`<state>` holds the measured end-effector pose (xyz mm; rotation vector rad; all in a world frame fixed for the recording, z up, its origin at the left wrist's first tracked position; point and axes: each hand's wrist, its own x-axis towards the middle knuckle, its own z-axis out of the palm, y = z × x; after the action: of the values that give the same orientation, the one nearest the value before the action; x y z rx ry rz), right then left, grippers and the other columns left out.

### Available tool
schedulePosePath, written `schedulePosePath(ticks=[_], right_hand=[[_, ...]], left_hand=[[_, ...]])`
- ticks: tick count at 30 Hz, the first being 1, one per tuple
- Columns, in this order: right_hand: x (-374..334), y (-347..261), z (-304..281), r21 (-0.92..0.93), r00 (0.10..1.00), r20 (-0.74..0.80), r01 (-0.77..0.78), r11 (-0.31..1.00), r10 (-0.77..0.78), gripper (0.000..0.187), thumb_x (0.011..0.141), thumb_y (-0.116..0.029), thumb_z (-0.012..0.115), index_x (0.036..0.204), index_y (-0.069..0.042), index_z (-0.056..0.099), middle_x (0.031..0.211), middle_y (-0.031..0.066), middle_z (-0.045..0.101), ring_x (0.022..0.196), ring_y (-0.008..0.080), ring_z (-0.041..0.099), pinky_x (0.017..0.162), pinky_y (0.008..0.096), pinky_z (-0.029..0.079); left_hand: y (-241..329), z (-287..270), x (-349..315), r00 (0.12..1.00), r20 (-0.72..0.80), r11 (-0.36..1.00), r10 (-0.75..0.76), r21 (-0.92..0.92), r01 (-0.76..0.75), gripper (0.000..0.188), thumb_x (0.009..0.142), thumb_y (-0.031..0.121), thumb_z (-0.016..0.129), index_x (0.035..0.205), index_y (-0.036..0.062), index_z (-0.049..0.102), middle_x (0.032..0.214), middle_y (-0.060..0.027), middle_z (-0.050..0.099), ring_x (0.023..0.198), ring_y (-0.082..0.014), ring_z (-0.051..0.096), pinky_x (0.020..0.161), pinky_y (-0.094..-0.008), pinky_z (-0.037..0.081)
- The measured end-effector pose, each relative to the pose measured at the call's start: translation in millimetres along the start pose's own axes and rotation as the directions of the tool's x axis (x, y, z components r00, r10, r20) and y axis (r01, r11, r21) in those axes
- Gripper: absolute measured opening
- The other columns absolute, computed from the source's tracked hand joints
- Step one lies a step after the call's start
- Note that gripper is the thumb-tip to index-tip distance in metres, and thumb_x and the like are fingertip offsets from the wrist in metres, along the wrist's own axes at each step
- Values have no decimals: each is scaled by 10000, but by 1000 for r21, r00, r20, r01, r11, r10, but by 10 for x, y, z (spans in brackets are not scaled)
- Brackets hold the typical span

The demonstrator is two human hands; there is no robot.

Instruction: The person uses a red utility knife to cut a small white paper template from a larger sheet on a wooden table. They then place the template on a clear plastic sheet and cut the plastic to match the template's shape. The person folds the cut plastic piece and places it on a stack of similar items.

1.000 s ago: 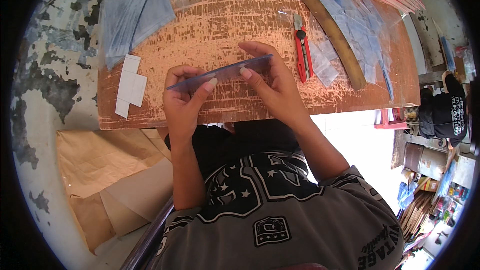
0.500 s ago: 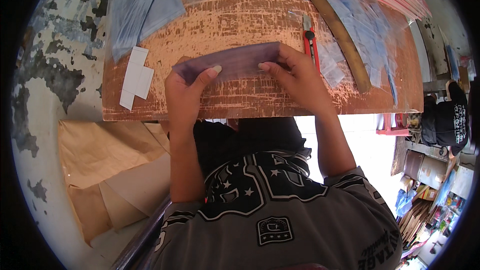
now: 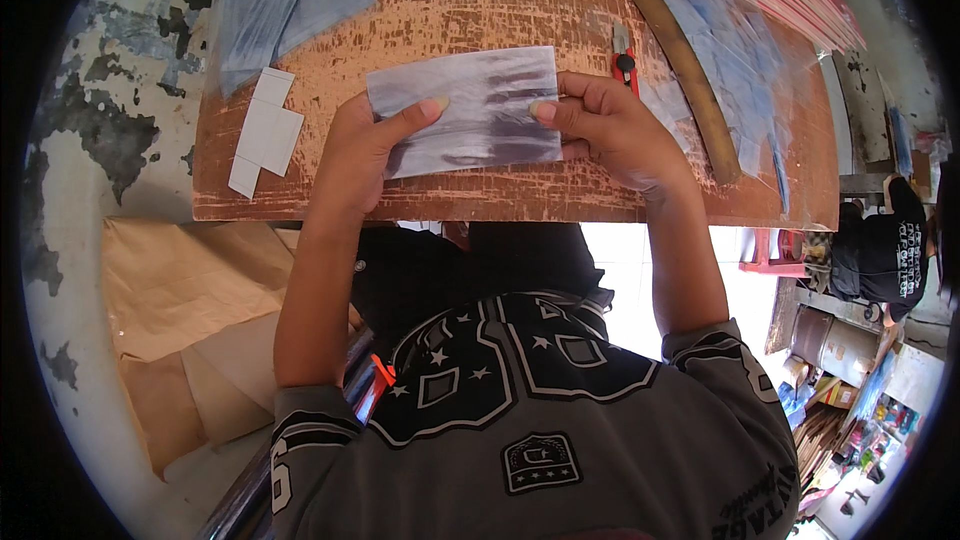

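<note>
- The clear plastic sheet [image 3: 470, 110], thin and rectangular, lies flat on the worn orange board [image 3: 520, 190].
- The left hand [image 3: 360, 150] pinches its left edge, the right hand [image 3: 610, 125] its right edge, thumbs on top.
- Near the right hand lie a red cutter [image 3: 624, 62] and a long brown stick [image 3: 670, 50]; white paper pieces [image 3: 265, 130] lie to the left.

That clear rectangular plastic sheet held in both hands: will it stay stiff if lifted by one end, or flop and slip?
The clear rectangular plastic sheet looks thin and see-through, so probably light and floppy; it would likely droop from one end. Its glossy face suggests it may be slippery. The left hand and right hand each pinch an end, thumbs on top, which seems to keep it flat.
</note>
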<state>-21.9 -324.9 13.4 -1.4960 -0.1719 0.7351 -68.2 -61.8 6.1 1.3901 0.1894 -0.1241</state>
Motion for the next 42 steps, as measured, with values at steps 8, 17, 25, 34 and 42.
schedulePosePath(ticks=[8,17,25,34,42], right_hand=[[7,54,-53,41,995,78,55,998,-58,398,997,-185,657,1306,59,606,1119,81,720,963,131,721,846,282,633],[-28,12,-147,79,999,-10,51,996,-51,367,996,-152,640,1274,87,617,1118,131,710,974,168,721,836,277,628],[-28,-20,-252,221,998,6,56,974,-58,367,1008,-108,629,1300,108,570,1120,139,705,968,168,729,815,289,656],[-28,-7,-262,195,995,-3,94,976,-95,364,1002,-116,645,1302,79,583,1098,117,725,944,145,736,784,277,663],[-72,-53,-141,151,990,-48,141,978,-135,365,999,-139,654,1292,72,601,1134,122,724,985,164,732,838,294,639]], left_hand=[[-36,-75,89,999,36,1000,-6,-29,7,400,891,129,776,1205,-79,643,1124,-133,716,990,-183,686,871,-307,548],[84,-300,47,989,110,990,-103,-87,112,404,977,208,700,1265,-64,620,1150,-140,709,1017,-197,696,910,-311,559],[68,-304,-205,999,-6,978,38,-205,-38,333,1035,194,610,1256,-53,635,1108,-132,732,980,-191,730,837,-298,614],[-18,-167,-321,982,-145,980,123,-139,-144,313,995,150,672,1219,-67,642,1033,-127,738,883,-185,736,763,-268,625],[9,-64,-286,973,-199,992,119,-10,-124,252,983,161,681,1112,-55,678,940,-112,731,731,-178,722,640,-254,594]])
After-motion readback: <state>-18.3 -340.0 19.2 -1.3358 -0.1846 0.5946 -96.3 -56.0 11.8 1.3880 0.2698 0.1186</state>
